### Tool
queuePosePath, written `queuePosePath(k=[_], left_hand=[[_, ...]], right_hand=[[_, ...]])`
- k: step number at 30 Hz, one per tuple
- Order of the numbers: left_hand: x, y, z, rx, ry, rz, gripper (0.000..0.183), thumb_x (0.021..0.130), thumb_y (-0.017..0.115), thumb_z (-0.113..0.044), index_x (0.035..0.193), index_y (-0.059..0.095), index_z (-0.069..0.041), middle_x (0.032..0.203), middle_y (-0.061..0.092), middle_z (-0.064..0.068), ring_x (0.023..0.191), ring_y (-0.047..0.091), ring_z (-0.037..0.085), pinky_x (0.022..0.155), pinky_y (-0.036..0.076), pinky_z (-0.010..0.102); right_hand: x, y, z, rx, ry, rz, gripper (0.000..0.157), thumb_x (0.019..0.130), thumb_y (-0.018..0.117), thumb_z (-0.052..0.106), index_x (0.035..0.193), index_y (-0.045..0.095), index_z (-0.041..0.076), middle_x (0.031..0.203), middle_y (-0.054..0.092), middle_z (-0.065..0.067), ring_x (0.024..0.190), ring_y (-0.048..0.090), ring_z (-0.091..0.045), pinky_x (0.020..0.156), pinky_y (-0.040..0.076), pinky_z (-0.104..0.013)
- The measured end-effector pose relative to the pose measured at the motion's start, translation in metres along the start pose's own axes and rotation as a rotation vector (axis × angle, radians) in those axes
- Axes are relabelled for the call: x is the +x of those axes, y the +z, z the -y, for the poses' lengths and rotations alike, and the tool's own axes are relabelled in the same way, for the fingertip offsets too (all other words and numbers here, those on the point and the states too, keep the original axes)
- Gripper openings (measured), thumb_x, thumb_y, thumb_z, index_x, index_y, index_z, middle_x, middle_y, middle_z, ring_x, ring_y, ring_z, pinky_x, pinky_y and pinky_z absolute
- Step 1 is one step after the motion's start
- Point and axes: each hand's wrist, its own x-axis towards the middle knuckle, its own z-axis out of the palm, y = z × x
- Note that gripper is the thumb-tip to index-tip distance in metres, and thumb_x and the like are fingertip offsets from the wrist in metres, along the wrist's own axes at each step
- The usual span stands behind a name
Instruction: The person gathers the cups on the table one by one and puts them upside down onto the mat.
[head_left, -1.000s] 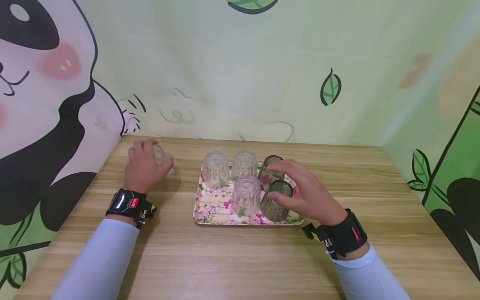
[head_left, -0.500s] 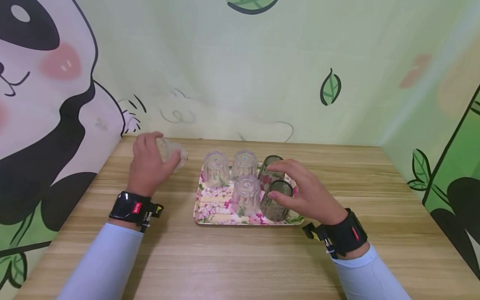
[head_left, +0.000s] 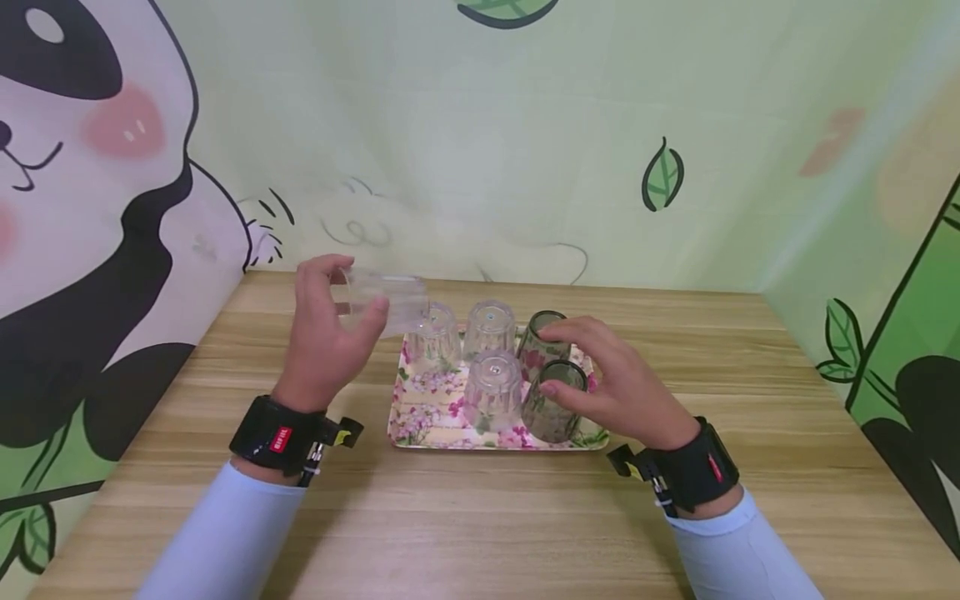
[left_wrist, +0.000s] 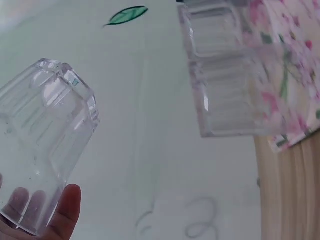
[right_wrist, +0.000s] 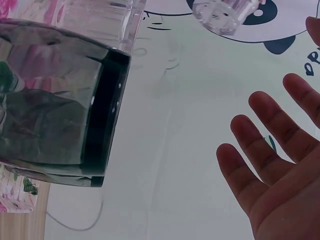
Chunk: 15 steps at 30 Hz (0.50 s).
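My left hand (head_left: 324,337) grips a clear plastic tumbler (head_left: 401,302) near its rim. The tumbler lies on its side in the air, base pointing right, and overlaps the back-left glass on the tray in the head view. On the floral tray (head_left: 415,421), clear tumblers (head_left: 492,387) and two dark grey-green tumblers (head_left: 553,408) stand upside down. Beside the dark ones hovers my right hand (head_left: 622,387), thumb and fingers spread, holding nothing. In the right wrist view its fingers (right_wrist: 282,145) are straight and apart from the near dark tumbler (right_wrist: 55,115).
The tray sits mid-table on a wood-grain tabletop (head_left: 480,517). A printed cloth backdrop (head_left: 420,150) with a panda and leaves rises behind the table's back edge and at both sides. The tray's front-left corner shows bare floral surface.
My left hand has lifted the clear tumbler from the table's left side and carried it right toward the tray, tipping it sideways. My right hand has stayed practically in place.
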Motion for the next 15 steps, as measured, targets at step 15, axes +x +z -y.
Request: queuePosePath(k=[15], left_hand=[[-0.011,0.015,-0.03,-0.098,0.138,0.08,0.056,0.085,0.066,-0.014,0.133,0.041,0.001,0.122,0.042,0.025,0.115,0.04,0.029,0.082,0.057,0.057]], right_hand=[[0.0,-0.002,0.002,0.003,-0.002,-0.005,0.057,0.083,0.081,0.015,0.135,0.058,0.01,0.132,0.064,-0.014,0.126,0.056,-0.027,0.105,0.053,-0.058]])
